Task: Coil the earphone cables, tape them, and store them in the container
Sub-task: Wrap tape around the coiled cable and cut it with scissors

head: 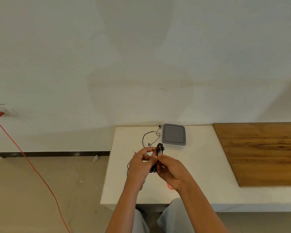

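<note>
A black coiled earphone bundle (159, 149) with a yellow-tipped bud at its top hangs between my two hands above the white table (198, 165). My left hand (141, 163) pinches something small and clear at the bundle's upper part, possibly tape. My right hand (170, 169) grips the bundle from the right, fingers curled round it. A second black earphone cable (147, 137) lies loose on the table, left of the grey container (174, 134), whose lid is on. A black cable loop (128, 167) shows left of my left wrist.
A wooden board (262, 152) covers the table's right part. A small red loop (170, 187) lies on the table under my right wrist. A red cord (32, 163) runs from a wall socket (0, 110) across the floor at the left. The wall stands right behind the table.
</note>
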The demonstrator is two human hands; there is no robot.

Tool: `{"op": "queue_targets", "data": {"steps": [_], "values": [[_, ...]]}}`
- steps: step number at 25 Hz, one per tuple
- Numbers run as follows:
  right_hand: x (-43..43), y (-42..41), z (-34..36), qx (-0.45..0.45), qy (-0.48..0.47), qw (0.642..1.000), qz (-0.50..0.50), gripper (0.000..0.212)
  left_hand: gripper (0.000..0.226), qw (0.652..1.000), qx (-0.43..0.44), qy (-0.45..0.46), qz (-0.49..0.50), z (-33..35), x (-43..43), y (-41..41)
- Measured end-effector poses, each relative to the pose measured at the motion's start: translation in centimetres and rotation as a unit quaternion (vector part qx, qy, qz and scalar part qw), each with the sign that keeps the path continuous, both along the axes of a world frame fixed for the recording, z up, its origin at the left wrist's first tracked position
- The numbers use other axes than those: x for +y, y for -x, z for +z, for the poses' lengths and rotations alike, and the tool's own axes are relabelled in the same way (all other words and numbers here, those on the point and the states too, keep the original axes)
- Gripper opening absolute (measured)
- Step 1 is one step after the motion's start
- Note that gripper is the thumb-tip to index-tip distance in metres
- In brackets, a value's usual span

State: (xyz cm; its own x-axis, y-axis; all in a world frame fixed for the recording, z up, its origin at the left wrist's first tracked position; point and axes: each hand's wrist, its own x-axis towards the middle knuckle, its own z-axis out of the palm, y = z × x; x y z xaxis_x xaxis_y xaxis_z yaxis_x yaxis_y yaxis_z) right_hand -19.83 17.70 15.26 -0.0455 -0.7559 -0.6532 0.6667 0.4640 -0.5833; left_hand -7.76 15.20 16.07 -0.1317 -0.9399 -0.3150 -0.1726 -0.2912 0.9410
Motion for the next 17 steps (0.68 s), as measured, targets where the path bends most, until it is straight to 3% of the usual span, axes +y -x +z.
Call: {"op": "queue_targets", "data": {"steps": [4, 9, 13, 17], "values": [[-0.04, 0.39, 0.03, -0.047, -0.004, 0.999, 0.01, 0.014, 0.016, 1.0, -0.02, 0.0, 0.007, -0.19, -0.04, 0.01], [-0.44, 0.22, -0.27, -0.028, 0.013, 0.999, 0.011, 0.016, 0.009, 0.996, -0.056, 0.051, 0.037, -0.66, 0.21, 0.33], [-0.4, -0.09, -0.48, 0.103, 0.041, 0.994, 0.025, 0.024, 0.008, 0.992, -0.052, 0.108, 0.042, -0.86, 0.44, 0.33], [-0.24, -0.43, -0.37, 0.262, 0.082, 0.96, 0.051, 0.029, 0.006, 0.994, 0.006, 0.08, 0.068, -0.9, 0.49, 0.68]]}}
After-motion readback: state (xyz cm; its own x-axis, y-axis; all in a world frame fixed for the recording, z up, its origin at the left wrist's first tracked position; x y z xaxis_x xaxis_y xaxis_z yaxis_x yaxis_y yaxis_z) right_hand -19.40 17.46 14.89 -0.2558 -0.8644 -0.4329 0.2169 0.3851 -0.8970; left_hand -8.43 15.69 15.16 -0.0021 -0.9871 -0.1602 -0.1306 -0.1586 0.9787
